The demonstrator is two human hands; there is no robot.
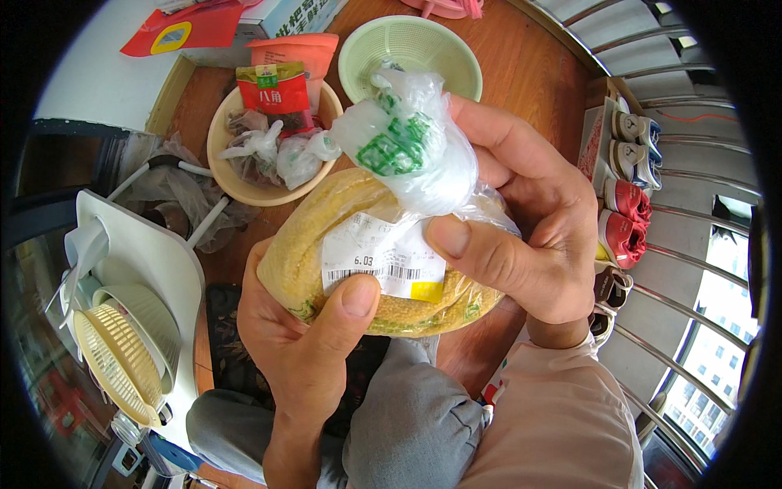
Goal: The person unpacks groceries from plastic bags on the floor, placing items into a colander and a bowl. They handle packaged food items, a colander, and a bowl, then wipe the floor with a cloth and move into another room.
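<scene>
A clear plastic bag of yellow millet-like grain (293, 244) lies between my two hands, close to the camera. A white price label with a barcode (400, 244) is stuck on its upper face. My left hand (305, 330) grips the bag's lower left side, thumb on top by the label. My right hand (525, 226) holds the right side, its thumb pressed on the label's corner. Above the label stands the bag's gathered, bunched top with green print (409, 134), against my right hand's fingers, which are partly hidden behind it.
A cream bowl (214, 143) holds small knotted bags and a red spice packet (275, 91). A pale green colander (354, 55) is on the wooden floor. At left, a white stool (183, 275) bears basins and a yellow basket (116, 360). Shoes (623, 226) line the right railing.
</scene>
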